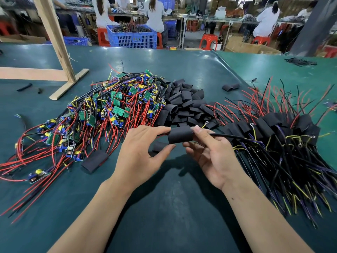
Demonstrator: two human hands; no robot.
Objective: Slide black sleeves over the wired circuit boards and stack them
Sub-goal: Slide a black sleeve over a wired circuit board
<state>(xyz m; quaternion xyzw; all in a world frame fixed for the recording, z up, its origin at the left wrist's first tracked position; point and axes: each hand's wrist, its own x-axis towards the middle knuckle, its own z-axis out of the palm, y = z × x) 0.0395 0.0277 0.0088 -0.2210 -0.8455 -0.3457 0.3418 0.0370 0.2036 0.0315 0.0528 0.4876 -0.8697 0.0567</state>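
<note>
A black sleeve [180,136] hangs above the green table [164,198] between both hands, with wires running out of its left and right ends; the board inside is hidden. My left hand [140,157] pinches its left end between thumb and fingers. My right hand [211,152] pinches its right end. A heap of bare wired circuit boards [109,106] lies to the left. Loose empty black sleeves [186,105] are piled in the middle behind my hands. Sleeved boards [277,128] with trailing wires are stacked on the right.
One flat sleeve [94,161] lies alone left of my left hand, and another small one [159,146] lies under it. A wooden frame [60,57] stands at the back left. Blue crates [132,36], red stools and seated people fill the background beyond the table.
</note>
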